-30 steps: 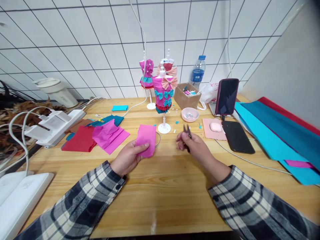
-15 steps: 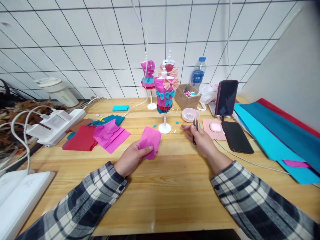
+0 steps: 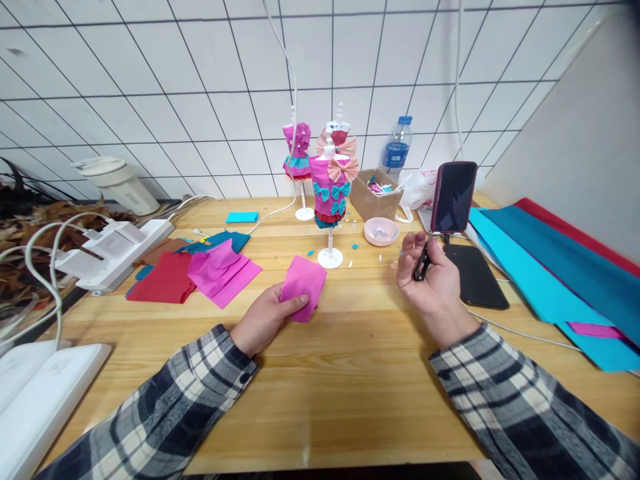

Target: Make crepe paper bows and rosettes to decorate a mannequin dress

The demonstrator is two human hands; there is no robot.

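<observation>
My left hand (image 3: 267,315) pinches a small piece of pink crepe paper (image 3: 303,286) just above the wooden table (image 3: 340,393), thumb on top. My right hand (image 3: 434,281) is raised to the right with its palm turned up, fingers curled round small dark scissors (image 3: 421,264). Straight behind the pink paper stands a little mannequin (image 3: 330,193) in a pink dress with teal and peach bows, on a white stand. Two more dressed mannequins (image 3: 296,150) stand behind it.
Pink and red paper sheets (image 3: 200,273) lie left of my hands, beside a white power strip (image 3: 117,250). A pink bowl (image 3: 381,231), a cardboard box (image 3: 375,192), a water bottle (image 3: 397,148), a propped phone (image 3: 453,195), a flat phone (image 3: 475,277) and teal paper sheets (image 3: 560,273) are right.
My right hand carried the scissors to the right and turned palm up, covering the pink pad with the earbud case. My left hand shifted the pink paper slightly right.
</observation>
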